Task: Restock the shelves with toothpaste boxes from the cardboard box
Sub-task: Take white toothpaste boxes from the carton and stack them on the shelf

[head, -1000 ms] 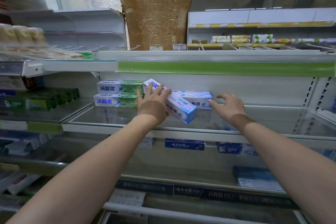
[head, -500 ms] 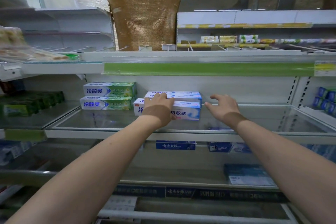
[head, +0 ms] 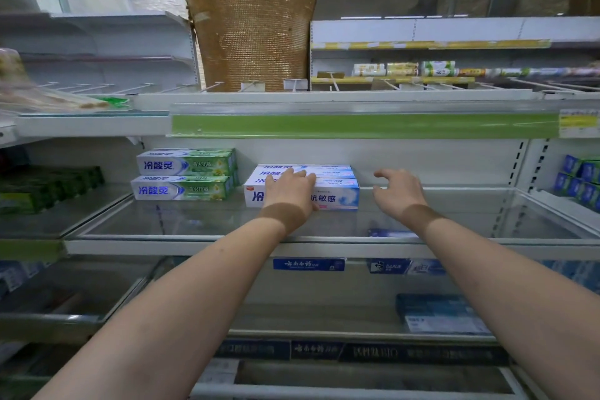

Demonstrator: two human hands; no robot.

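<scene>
1. Head view: your left hand (head: 290, 196) lies over the front blue-and-white toothpaste box (head: 337, 196), fingers draped across its top edge and front face. It looks more like a steadying press than a firm grasp; I cannot tell whether the thumb wraps under.
2. That box sits square on the glass shelf (head: 454, 217), in front of more of the same blue-and-white boxes (head: 328, 169) stacked behind it.
3. Your right hand (head: 397, 193) hovers just beside the box's right end, fingers loosely spread, holding nothing.
4. Handling, as I judge it: light, stiff carton with glossy faces, so it may slide easily on glass. Take it by the long sides or press on both short ends to line it up; don't squeeze the middle, thin card dents.
5. Around you: two green toothpaste boxes (head: 183, 188) stand stacked to the left, near but apart. To the right the shelf shows bare glass.
6. In the way: the green price rail (head: 363, 125) overhead keeps your reach low. The cardboard box is not in view.
</scene>
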